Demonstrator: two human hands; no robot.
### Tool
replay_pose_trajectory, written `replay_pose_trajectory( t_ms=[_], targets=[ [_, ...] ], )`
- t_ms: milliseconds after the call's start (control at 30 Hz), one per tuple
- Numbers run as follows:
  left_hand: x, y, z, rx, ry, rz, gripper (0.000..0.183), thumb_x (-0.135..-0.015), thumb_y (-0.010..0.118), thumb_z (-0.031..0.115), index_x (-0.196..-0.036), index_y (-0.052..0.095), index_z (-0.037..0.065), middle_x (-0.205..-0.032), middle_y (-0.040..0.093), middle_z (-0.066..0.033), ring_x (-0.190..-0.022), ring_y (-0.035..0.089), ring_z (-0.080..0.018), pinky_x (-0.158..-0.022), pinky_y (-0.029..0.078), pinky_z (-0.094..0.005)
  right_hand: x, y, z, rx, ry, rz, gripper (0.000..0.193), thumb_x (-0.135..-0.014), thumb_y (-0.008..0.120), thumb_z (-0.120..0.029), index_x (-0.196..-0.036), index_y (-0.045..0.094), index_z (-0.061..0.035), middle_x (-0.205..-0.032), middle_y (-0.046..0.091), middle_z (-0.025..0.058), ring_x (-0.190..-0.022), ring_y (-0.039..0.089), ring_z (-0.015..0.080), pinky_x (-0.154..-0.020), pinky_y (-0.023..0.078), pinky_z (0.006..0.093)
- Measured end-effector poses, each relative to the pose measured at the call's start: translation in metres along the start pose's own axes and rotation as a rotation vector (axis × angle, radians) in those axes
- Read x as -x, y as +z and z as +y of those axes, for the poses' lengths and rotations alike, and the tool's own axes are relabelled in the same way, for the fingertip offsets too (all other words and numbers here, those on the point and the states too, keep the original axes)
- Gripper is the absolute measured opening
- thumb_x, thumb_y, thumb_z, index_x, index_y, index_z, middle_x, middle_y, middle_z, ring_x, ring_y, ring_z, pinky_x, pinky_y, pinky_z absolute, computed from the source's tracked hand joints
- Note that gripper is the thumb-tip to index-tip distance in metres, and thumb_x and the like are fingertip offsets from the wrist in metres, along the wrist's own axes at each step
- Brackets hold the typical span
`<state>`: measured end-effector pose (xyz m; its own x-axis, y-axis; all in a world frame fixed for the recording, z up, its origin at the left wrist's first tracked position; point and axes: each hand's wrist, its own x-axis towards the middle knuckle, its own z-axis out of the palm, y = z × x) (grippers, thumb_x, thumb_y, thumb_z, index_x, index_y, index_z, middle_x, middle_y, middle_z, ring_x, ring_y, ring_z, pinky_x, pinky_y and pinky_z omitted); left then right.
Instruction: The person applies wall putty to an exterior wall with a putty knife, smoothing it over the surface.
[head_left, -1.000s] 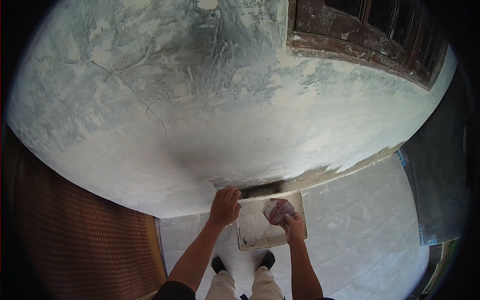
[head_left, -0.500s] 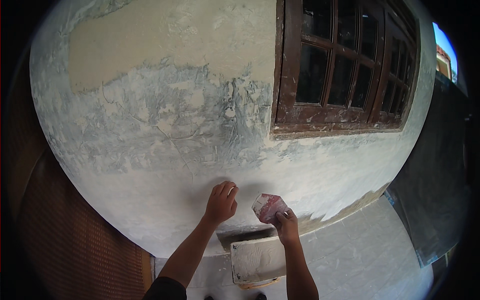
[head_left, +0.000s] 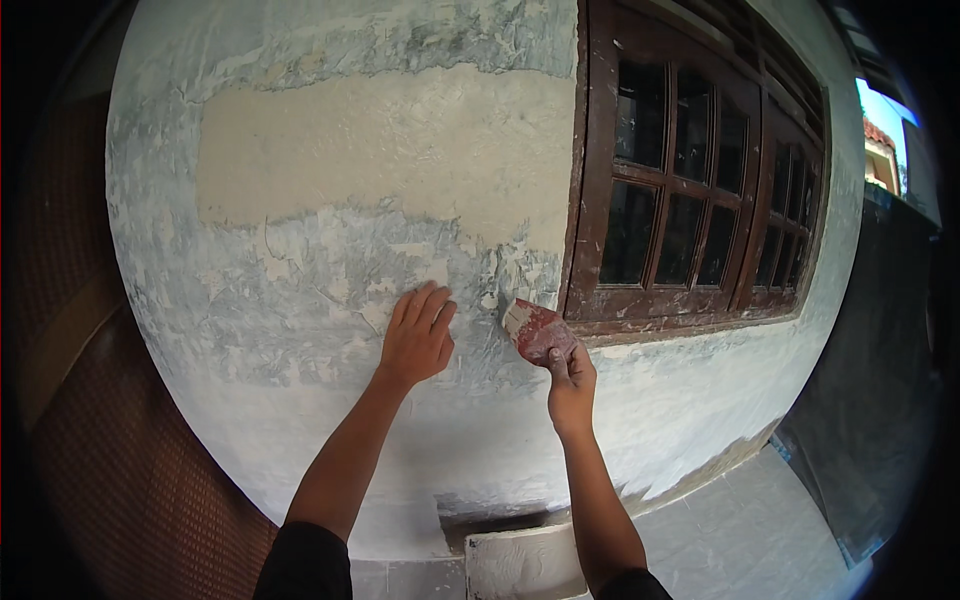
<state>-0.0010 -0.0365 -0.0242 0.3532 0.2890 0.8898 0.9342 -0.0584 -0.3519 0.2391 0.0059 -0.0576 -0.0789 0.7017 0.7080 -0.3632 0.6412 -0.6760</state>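
Here's the right hand (head_left: 572, 395), closed on a flat scraper (head_left: 543, 332), thumb pressed on the near face, fingers tucked behind. The scraper sits just beyond that hand, tilted up to the left, in front of the wall (head_left: 450, 430); whether its edge touches the plaster, I can't tell. Over to the left hand (head_left: 415, 335): fingers loosely extended and slightly apart, nothing seen in its grip, though the palm is turned away. Contact with the wall? Too close to call.

So, how far along? Above both hands runs a broad beige patch (head_left: 380, 150), which I'd judge coated. Around and beyond the left fingertips lies a mottled grey band (head_left: 340, 270), streaked and blotchy, and that looks only partly covered. Below the hands, the paler wall seems more evenly coated, yet a rough bare strip (head_left: 720, 465) shows low down, right of the right hand. Plenty left, by the look of it.

Now the textures! The scraper is angular and dull red, pale paste smeared over its leading edge. The beige patch is thick and lightly rippled, with a ragged lower border. Beneath the hands, a pale rectangular tray (head_left: 525, 562) holds creamy, ridged paste. Up beyond the right hand, a brown wooden window (head_left: 680, 200) shows square-cornered panes and whitish spatters.
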Motion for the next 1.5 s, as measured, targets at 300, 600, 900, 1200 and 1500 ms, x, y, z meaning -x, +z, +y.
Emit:
replay_pose_trajectory(
  t_ms=[300,600,900,1200,1500],
  targets=[
    [-0.012,0.017,-0.028,-0.075,0.057,0.091,0.026,-0.085,0.055,0.018,-0.109,0.059,0.010,-0.141,0.048,-0.0114,-0.139,0.037,-0.0306,-0.112,0.031,-0.0479,-0.036,0.038,-0.018,0.663,-0.723,0.052,0.043,-0.084,0.048,0.014,-0.125,0.058,0.0022,-0.119,0.063,0.0244,-0.108,0.064,0.0375,-0.093,0.050,0.0390],
    [-0.013,0.020,-0.028,-0.077,0.057,0.151,0.020,-0.086,0.051,0.019,-0.102,0.059,0.010,-0.141,0.051,-0.0106,-0.138,0.041,-0.0314,-0.113,0.031,-0.0476,-0.047,0.056,0.010,0.892,-0.875,0.082,0.056,-0.074,0.054,0.012,-0.127,0.062,-0.0030,-0.131,0.059,0.0208,-0.123,0.055,0.0418,-0.103,0.043,0.0499],
    [-0.012,0.020,-0.029,-0.054,0.052,0.151,0.022,-0.085,0.052,0.019,-0.103,0.058,0.009,-0.140,0.052,-0.0120,-0.136,0.043,-0.0321,-0.113,0.031,-0.0479,-0.057,0.076,0.042,0.995,-0.910,0.173,0.053,-0.074,0.057,0.007,-0.126,0.064,-0.0046,-0.132,0.059,0.0194,-0.124,0.055,0.0401,-0.101,0.045,0.0509],
    [-0.010,0.022,-0.028,-0.020,0.065,0.158,0.022,-0.081,0.055,0.017,-0.101,0.056,0.007,-0.140,0.050,-0.0139,-0.137,0.041,-0.0352,-0.112,0.030,-0.0509,-0.061,0.082,0.056,1.120,-0.913,0.202,0.040,-0.082,0.061,-0.008,-0.122,0.065,-0.0045,-0.127,0.063,0.0176,-0.117,0.061,0.0357,-0.098,0.050,0.0473],
    [-0.013,0.021,-0.028,-0.045,0.067,0.147,0.025,-0.081,0.057,0.017,-0.104,0.055,0.007,-0.140,0.049,-0.0145,-0.137,0.040,-0.0351,-0.111,0.030,-0.0514,-0.062,0.074,0.051,1.120,-0.912,0.118,0.048,-0.072,0.060,0.003,-0.119,0.067,-0.0021,-0.122,0.065,0.0201,-0.112,0.064,0.0367,-0.095,0.053,0.0440]
  ],
)
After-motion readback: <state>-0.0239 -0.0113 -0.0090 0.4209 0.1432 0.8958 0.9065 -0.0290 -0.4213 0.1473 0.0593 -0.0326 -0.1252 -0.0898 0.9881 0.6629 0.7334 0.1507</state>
